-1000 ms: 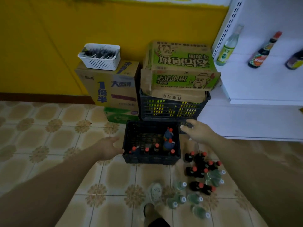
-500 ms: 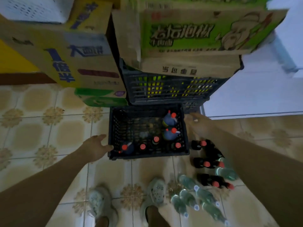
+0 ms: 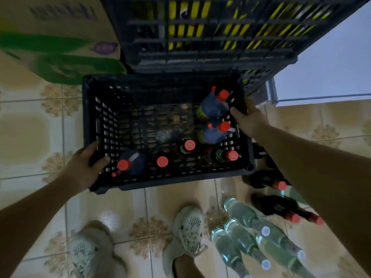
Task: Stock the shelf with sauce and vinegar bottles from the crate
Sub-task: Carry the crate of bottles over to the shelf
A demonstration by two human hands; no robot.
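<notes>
**Both hands now hold the crate**

At the far left stands a cardboard box point(image 3: 60, 61) with green print. Its writing is too blurred to read.

Your left hand point(image 3: 84, 167) was only beside the crate point(image 3: 170, 181) a second ago. Now it grips the left wall, with the thumb and fingers curled over the rim. The crate sits on the tiled floor in front of your shoes. Inside it, red-capped bottles point(image 3: 212, 109) stand along the near side and the right side, while the middle is bare. Their labels are too small to read.

Your right hand point(image 3: 248, 119) has come down from the far corner and clamps on the right wall, with its fingers hooked inside beside the big jugs.

This probably means you are about to lift or drag the crate toward the shelf, which is no longer in view.

To the right, dark bottles point(image 3: 277, 207) and clear bottles point(image 3: 245, 217) lie on the floor.
</notes>
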